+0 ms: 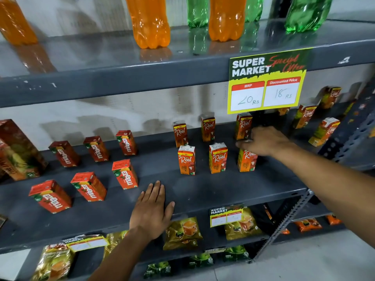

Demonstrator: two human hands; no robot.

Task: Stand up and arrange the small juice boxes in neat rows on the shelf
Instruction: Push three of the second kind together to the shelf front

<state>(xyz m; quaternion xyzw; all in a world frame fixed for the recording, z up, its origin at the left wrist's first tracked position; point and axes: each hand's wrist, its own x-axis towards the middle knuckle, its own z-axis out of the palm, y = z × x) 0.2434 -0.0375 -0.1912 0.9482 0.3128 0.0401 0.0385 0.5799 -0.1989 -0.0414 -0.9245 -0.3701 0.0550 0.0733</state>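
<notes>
Small orange Real juice boxes stand in two rows on the grey middle shelf (203, 191). The front row holds a left box (186, 160), a middle box (218, 158) and a right box (247, 161). My right hand (263, 141) grips the top of that right box from above. Behind stand three more Real boxes (208, 128). Red Maaza boxes (125, 174) stand in two rows on the left, slightly fanned. My left hand (152, 211) lies flat on the shelf's front edge, fingers spread, holding nothing.
A yellow price sign (265, 82) hangs from the upper shelf just above my right hand. More Real boxes (324, 131) stand at the far right beside a perforated upright (284, 222). A large carton (18, 151) stands far left. Orange and green bottles (150, 23) sit above, pouches (182, 233) below.
</notes>
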